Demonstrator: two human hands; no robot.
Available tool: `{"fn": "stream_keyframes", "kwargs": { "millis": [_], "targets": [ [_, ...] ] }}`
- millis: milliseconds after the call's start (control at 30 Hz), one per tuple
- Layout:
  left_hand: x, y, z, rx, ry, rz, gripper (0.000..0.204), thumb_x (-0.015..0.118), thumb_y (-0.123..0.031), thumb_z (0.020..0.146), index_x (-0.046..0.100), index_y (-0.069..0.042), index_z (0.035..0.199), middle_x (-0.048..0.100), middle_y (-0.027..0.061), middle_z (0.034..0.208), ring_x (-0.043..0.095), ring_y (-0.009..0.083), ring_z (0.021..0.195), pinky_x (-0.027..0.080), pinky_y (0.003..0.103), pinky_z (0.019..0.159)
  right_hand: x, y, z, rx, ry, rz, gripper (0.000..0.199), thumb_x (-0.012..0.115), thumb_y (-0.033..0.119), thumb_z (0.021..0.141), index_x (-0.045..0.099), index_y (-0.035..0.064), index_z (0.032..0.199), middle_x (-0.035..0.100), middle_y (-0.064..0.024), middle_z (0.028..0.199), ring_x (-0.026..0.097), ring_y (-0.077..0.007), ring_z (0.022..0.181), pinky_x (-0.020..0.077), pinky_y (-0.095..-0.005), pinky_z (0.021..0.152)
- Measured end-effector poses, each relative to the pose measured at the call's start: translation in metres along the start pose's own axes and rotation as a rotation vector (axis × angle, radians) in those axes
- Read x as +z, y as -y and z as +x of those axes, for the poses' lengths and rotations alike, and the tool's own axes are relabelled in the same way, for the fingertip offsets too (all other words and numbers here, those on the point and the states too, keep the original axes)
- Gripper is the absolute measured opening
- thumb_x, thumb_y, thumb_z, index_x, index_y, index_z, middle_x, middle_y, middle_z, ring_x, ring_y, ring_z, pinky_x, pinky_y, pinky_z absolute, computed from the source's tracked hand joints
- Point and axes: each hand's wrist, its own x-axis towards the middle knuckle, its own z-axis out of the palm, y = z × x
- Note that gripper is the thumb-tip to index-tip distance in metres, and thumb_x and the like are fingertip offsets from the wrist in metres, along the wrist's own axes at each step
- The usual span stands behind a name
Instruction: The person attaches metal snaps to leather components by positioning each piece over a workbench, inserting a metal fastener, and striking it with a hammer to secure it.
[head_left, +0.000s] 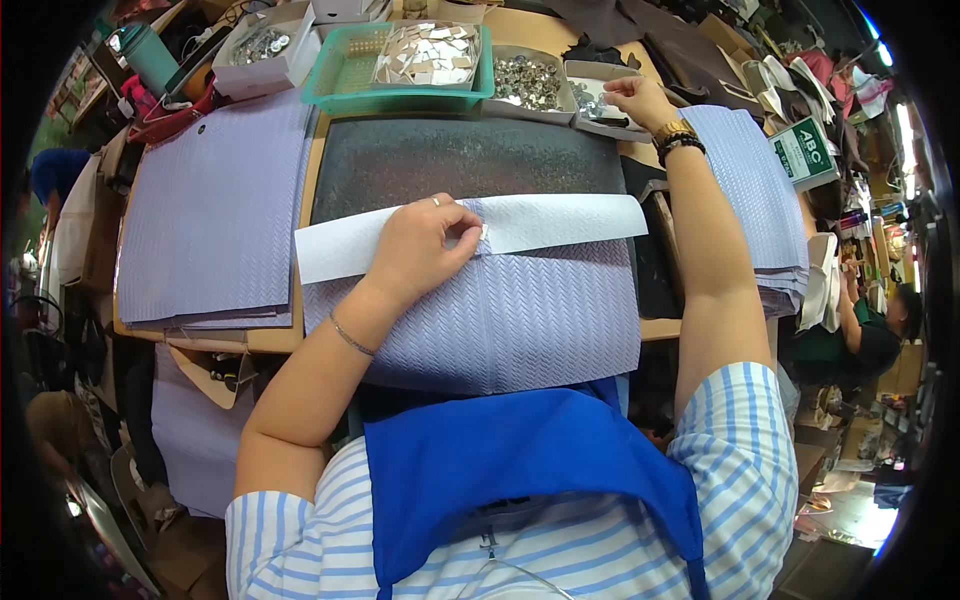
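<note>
A lavender woven-pattern panel (500, 320) lies before me, its far edge folded back to show a white underside (570, 222). At the middle of this fold, my left hand (425, 245) is closed in a pinch on a small white piece (484, 236), beside a lavender strip. My right hand (640, 100) reaches to the far right, thumb and fingertips pinched together above a white box (612, 128) of small silvery parts. Whatever sits between those fingertips is too small to make out. Under the panel's far side is a dark worn board (450, 150).
Stacks of lavender panels lie left (215, 220) and right (750, 190). At the back stand a green basket (335, 70) with a box of small white pieces (428, 55), a box of metal fittings (528, 82) and another white box (265, 50). A person (880, 325) sits far right.
</note>
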Motion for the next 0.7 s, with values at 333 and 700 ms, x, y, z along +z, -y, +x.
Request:
{"fn": "stream_keyframes", "kwargs": {
  "millis": [333, 700],
  "targets": [
    [-0.009, 0.002, -0.006, -0.14, 0.03, -0.119, 0.021, 0.071, -0.008, 0.092, 0.073, -0.002, 0.112, 0.068, 0.0053, 0.083, 0.061, 0.0115, 0.069, 0.05, 0.028, 0.065, 0.037, 0.127, -0.124, -0.488, 0.038, 0.32, 0.017, 0.074, 0.016, 0.093, 0.077, 0.004, 0.105, 0.078, -0.0054, 0.095, 0.07, -0.014, 0.08, 0.0556, -0.0285, 0.075],
    [-0.006, 0.009, -0.004, -0.14, 0.071, -0.147, 0.016, 0.067, -0.006, 0.093, 0.072, -0.001, 0.107, 0.071, 0.006, 0.09, 0.064, 0.0119, 0.076, 0.054, 0.027, 0.072, 0.116, 0.165, -0.23, -0.825, -0.13, -0.042, 0.012, 0.076, 0.016, 0.088, 0.077, 0.0134, 0.1, 0.074, -0.0009, 0.099, 0.069, -0.0221, 0.087, 0.0531, -0.0387, 0.073]
  ]
}}
